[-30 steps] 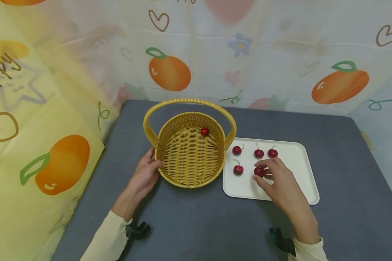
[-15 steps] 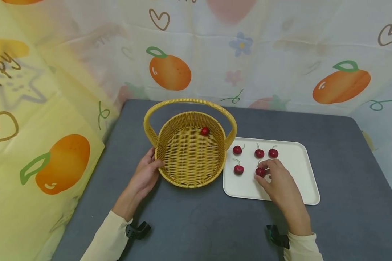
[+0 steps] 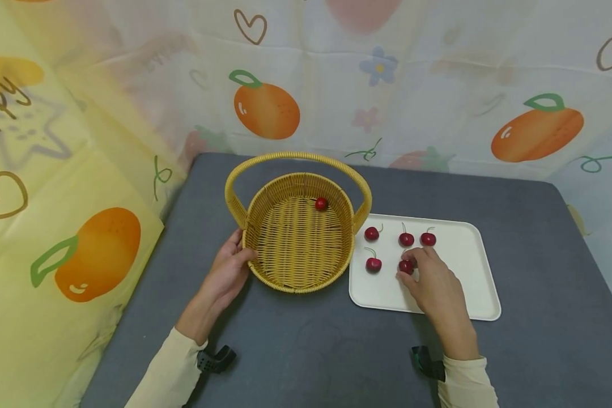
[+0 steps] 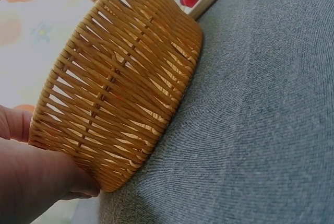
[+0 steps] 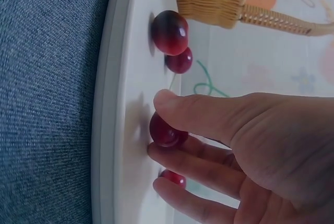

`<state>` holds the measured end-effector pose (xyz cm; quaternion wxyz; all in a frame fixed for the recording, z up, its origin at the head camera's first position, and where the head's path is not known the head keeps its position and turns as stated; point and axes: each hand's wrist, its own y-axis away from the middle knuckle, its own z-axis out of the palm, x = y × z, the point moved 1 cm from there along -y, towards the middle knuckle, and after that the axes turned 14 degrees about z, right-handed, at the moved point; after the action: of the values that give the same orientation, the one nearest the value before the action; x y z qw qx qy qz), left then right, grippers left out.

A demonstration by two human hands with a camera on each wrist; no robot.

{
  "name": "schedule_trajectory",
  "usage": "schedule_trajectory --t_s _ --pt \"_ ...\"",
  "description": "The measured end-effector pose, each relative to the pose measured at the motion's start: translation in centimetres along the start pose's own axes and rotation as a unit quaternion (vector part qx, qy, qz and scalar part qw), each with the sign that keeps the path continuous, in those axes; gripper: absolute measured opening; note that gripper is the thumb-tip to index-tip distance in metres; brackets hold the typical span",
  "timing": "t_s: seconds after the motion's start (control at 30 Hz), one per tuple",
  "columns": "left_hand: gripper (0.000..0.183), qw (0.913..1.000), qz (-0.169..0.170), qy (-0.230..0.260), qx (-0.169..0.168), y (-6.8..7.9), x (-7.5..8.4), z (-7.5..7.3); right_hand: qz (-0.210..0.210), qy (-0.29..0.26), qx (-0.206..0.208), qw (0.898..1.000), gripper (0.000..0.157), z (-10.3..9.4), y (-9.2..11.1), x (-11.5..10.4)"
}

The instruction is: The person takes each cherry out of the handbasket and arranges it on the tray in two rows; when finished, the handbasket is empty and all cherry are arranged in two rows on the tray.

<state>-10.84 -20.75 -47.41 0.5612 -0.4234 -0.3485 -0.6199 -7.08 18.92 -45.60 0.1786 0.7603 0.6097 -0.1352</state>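
My left hand (image 3: 228, 267) grips the near-left side of a yellow wicker basket (image 3: 301, 249), thumb over the rim and the other fingers outside. The left wrist view has the basket's woven wall (image 4: 117, 78) beside that hand. One red cherry (image 3: 321, 204) lies inside at the back right. Over the white tray (image 3: 471, 283), my right hand (image 3: 436, 289) pinches a dark red cherry (image 3: 406, 267) between thumb and fingers. Seen from the right wrist, this cherry (image 5: 163, 131) is low over the tray surface, its far side hidden by the fingers.
Several stemmed cherries lie on the tray: a back-left cherry (image 3: 372, 233), a front-left cherry (image 3: 373, 264) and two behind my right hand. The basket's arched handle (image 3: 298, 156) stands up. A grey cloth (image 3: 306, 351) covers the table, and a printed curtain (image 3: 326, 85) hangs behind.
My right wrist and forearm have swung a little to the left, while the fingers have closed in around the cherry at nearly the same place. My left hand and the basket stay put.
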Motion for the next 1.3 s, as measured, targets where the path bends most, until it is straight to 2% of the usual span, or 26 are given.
schedule_trajectory --t_s 0.4,0.9,1.1,1.3 --pt "0.085 1.0 -0.002 0.0 -0.001 0.1 0.2 -0.1 -0.009 0.007 0.018 1.0 0.035 0.2 -0.2 0.0" --pt "0.084 1.0 0.0 -0.002 -0.005 0.2 0.0 0.0 0.011 0.013 -0.014 1.0 0.046 -0.2 -0.1 -0.2" --pt "0.085 1.0 -0.002 -0.004 -0.003 0.2 -0.1 0.0 0.007 0.018 -0.002 1.0 0.046 -1.3 0.4 -1.0" --pt "0.084 1.0 -0.003 -0.009 0.002 0.2 -0.1 0.0 -0.014 0.01 0.024 1.0 0.037 -3.2 1.3 -2.2"
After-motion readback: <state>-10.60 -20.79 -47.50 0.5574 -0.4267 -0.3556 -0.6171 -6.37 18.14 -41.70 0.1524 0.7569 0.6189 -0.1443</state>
